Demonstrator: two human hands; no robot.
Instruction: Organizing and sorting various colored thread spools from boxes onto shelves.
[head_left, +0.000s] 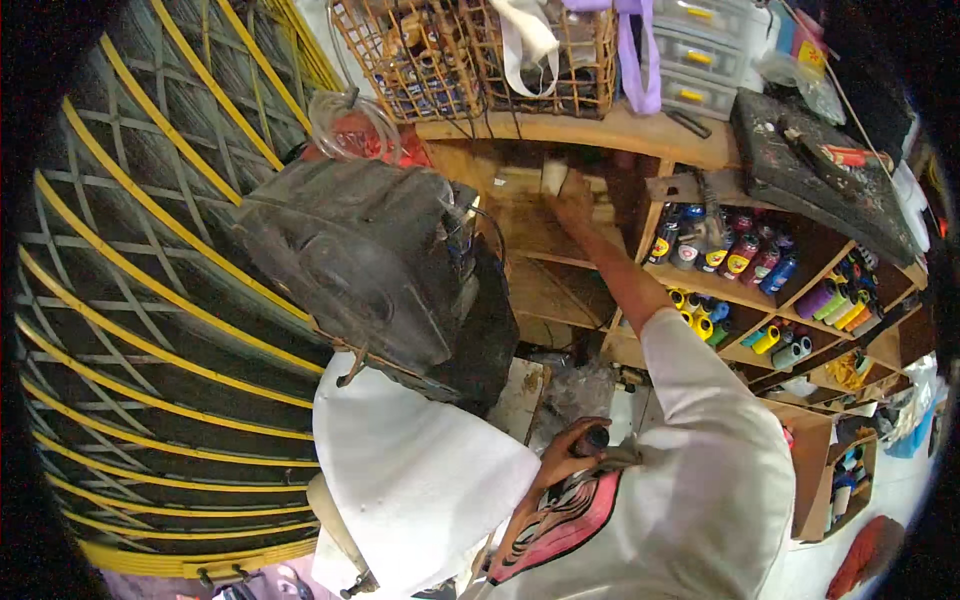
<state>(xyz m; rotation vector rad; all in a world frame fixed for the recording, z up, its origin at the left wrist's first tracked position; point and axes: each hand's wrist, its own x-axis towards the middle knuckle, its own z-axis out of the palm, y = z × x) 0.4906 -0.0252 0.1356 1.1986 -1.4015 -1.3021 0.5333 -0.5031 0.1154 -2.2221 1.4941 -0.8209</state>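
My left hand (566,458), low in the middle, is wrapped round a small dark bottle (594,438) whose round black top points up. It is close to the front of my light shirt. My right arm stretches up and away into an open wooden compartment (535,235). There my right hand (572,200) is blurred, its fingers beside a short whitish cylinder (553,176). Whether the fingers grip that cylinder cannot be made out. To the right of this arm, several dark, red and blue bottles (738,258) stand in a shelf.
A bulky black-covered machine (350,260) stands left of the compartment, with white cloth (420,470) below it. Yellow-edged curved slats (150,290) fill the left side. Wicker baskets (410,60) and clear drawers (695,55) line the back. Thread spools (845,305) fill shelves at right.
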